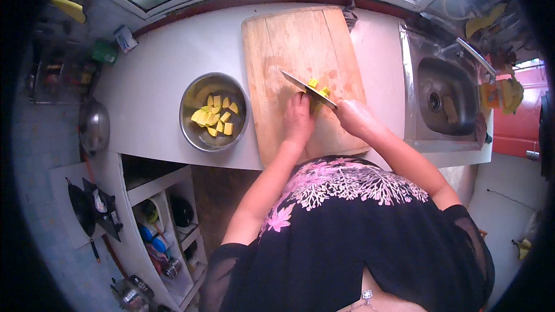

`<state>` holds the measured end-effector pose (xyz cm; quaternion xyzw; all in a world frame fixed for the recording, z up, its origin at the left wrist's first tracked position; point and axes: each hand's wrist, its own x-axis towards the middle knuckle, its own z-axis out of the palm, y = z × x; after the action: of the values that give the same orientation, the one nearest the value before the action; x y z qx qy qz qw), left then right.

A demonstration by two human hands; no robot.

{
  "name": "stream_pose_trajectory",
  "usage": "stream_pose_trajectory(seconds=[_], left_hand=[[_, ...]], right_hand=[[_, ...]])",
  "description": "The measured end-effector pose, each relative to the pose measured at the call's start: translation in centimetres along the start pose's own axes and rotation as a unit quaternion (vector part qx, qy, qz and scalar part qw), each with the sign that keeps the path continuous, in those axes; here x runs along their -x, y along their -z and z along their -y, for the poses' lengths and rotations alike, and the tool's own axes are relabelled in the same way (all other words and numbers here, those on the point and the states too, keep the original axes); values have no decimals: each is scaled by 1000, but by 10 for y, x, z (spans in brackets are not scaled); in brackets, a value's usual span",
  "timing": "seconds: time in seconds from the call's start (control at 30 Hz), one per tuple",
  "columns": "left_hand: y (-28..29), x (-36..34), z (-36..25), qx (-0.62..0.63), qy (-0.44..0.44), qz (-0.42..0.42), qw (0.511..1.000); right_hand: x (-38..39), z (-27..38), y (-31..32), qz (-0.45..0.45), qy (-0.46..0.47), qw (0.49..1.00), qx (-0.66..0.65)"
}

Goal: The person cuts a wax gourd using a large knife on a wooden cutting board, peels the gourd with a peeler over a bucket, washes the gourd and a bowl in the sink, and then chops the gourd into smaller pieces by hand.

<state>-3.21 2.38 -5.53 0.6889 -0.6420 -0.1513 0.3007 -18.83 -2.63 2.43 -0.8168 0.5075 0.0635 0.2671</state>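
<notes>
My right hand (355,118) is closed round the handle of a kitchen knife (296,81), whose blade slants across the wooden cutting board (300,40). Close against the near side of the blade, my left hand (298,118) has its fingers curled down; whatever they hold is hidden. Just beyond the blade lie a few cut yellow chunks (313,82), of a vegetable or fruit I cannot identify. To the left of the board, a round steel bowl (192,129) holds several more yellow chunks (213,118).
A steel sink (448,89) with a tap (475,56) is set into the white counter (156,69) at the right. Windows rise behind the counter. Below it on the left are open shelves (165,242). A black pan (81,207) is farther left.
</notes>
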Motion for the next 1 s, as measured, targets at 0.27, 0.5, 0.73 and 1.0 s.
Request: stream_pose_trajectory(seconds=[0.27,0.5,0.73,1.0], left_hand=[[2,-3,3,5,-23,-22,999],[5,9,15,111,11,-34,993],[4,7,13,66,2,-35,997],[2,11,8,43,-1,8,999]], right_hand=[[-36,-22,-49,-70,15,990,-125],[4,2,-1,-76,46,992,-89],[7,15,1,25,12,1000,-14],[-27,0,-60,-63,-15,998,-27]])
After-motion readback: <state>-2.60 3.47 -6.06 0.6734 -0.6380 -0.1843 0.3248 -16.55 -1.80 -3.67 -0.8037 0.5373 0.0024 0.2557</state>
